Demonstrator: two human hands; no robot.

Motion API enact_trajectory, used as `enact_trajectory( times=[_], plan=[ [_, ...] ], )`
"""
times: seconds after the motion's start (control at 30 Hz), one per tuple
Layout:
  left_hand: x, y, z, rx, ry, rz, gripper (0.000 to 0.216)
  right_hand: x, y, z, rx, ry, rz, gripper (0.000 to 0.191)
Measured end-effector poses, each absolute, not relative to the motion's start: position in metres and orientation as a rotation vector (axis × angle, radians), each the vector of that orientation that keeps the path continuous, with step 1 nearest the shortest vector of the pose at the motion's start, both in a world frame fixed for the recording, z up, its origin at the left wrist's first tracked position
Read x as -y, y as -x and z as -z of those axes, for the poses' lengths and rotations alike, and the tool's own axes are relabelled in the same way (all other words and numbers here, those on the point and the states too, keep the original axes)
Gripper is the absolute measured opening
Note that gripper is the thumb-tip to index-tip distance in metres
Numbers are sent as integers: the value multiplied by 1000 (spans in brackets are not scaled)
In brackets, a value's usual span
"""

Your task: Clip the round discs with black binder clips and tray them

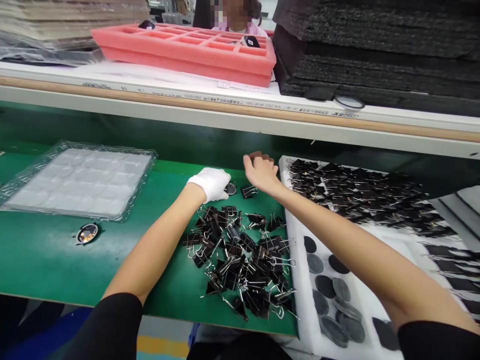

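My left hand (pixel 210 184), in a white glove, is closed on a small round dark disc (pixel 230 188) low over the green table. Only part of the disc shows past the fingertips. To its right, my bare right hand (pixel 261 172) is raised, fingers loosely bent and thumb apart; no object shows in it. Just below that hand lies a single black binder clip (pixel 247 191). A heap of black binder clips (pixel 240 255) with silver wire handles spreads between my forearms. A shiny round piece (pixel 87 233) with a metal rim rests on the table at left.
At left is a clear plastic tray (pixel 80 177) with round hollows. A white foam tray (pixel 296 265) at right holds loose dark discs (pixel 325 286) and rows of binder clips (pixel 356 195). The shelf (pixel 168 102) above carries pink foam (pixel 187 57) and black foam sheets (pixel 375 50). Someone sits beyond.
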State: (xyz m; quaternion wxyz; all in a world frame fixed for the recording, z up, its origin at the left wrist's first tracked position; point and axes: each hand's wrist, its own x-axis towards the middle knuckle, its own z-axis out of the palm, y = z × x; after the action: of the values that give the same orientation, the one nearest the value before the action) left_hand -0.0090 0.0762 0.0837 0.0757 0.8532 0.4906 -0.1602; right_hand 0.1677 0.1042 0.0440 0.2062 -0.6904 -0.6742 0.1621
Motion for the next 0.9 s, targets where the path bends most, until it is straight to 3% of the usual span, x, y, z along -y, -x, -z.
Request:
enact_trajectory(
  times=[0.3,0.6,0.9],
  plan=[
    [-76,13,-71,-1436,-2555,366,41,-112,-168,1,1856,1974,-610,64],
    [-71,5,-54,-1416,-2607,126,44,-111,-170,4,1783,1928,-561,63],
    [-71,-1,-53,-1426,-2590,144,48,-111,-170,5,1754,1922,-561,58]
  ],
)
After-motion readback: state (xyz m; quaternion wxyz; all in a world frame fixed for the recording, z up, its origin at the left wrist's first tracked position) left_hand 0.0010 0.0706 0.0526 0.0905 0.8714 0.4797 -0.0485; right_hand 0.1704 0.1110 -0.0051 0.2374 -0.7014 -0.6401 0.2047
